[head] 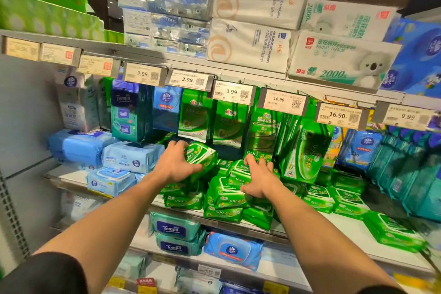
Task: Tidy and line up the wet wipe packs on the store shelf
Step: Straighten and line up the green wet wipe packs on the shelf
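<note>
Green wet wipe packs lie in uneven stacks [224, 200] on the middle shelf [346, 224]. My left hand [175, 162] grips one green pack [202, 154], lifted and tilted above the left stack. My right hand [259, 178] lies palm down on the top pack of the middle stack [238, 169], fingers curled over its far edge. Taller green packs [229, 124] stand upright behind the stacks, and one large green multipack [303, 150] leans at the right.
Pale blue wipe packs [128, 157] sit at the left of the same shelf, teal packs [405, 174] at the right. Price tags [232, 92] hang from the shelf above, which carries tissue bundles [338, 59]. Tempo packs [176, 231] lie on the shelf below.
</note>
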A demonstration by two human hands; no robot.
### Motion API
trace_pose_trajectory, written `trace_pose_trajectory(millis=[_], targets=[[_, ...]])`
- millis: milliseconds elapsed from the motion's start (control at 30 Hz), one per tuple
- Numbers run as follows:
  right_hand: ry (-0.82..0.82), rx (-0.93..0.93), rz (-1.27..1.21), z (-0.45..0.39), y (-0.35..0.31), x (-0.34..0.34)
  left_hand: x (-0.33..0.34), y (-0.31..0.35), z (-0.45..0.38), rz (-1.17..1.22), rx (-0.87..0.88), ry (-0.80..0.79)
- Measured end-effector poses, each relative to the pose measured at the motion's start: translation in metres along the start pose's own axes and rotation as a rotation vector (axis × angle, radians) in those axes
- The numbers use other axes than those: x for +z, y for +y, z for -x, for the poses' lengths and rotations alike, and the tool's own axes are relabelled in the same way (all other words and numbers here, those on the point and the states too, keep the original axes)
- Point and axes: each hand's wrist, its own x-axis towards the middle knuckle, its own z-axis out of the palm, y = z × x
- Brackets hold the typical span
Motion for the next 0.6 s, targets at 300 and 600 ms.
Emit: trace_pose_trajectory(millis=[300,600], targets=[[0.029,0.01,0.014,-0.003,0.0,0.005,-0.037,-0.038,0.026,0.026,0.022,-0.234],[0.062,-0.096,0.046,0.007,0.009,-0.005,-0.042,-0.01,0.03,-0.009,0.184,-0.192]])
